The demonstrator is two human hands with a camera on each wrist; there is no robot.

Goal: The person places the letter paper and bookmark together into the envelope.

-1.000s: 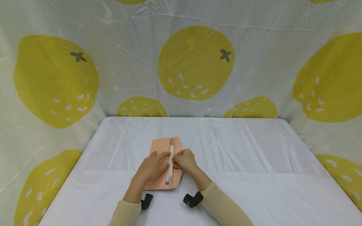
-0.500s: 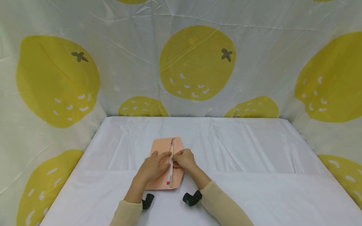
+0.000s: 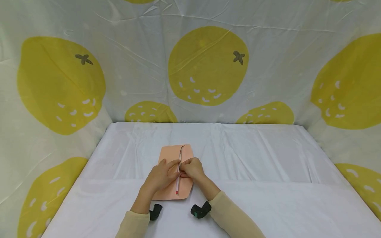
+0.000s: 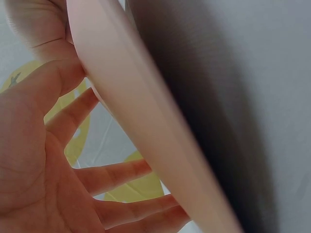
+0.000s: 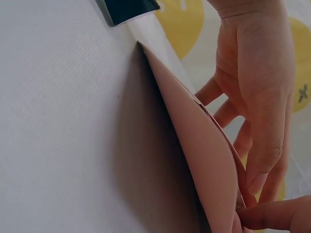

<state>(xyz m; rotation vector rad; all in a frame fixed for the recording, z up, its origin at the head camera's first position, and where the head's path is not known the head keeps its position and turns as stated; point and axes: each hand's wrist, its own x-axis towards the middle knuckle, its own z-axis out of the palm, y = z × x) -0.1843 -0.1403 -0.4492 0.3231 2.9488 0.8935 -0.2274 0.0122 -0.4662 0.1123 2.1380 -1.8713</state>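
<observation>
A peach-coloured paper envelope lies lengthwise on the table, its flap on the right. Between flap and body shows a narrow pale strip with a red lower end. My left hand rests on the body, fingers extended toward that gap; in the left wrist view its fingers are spread against the paper. My right hand pinches the flap's edge from the right, its fingertips close to the left hand's. In the right wrist view the envelope bulges along its side, with a right finger at its edge.
White cloth covers the table. A curtain printed with large yellow lemons hangs behind and at both sides. Black wrist-worn devices sit under both wrists, near the envelope's front edge.
The right hand has drawn the flap slightly left toward the body. The gap has narrowed, and the wider cream strip seen earlier is now mostly covered. The left hand stays in place.
</observation>
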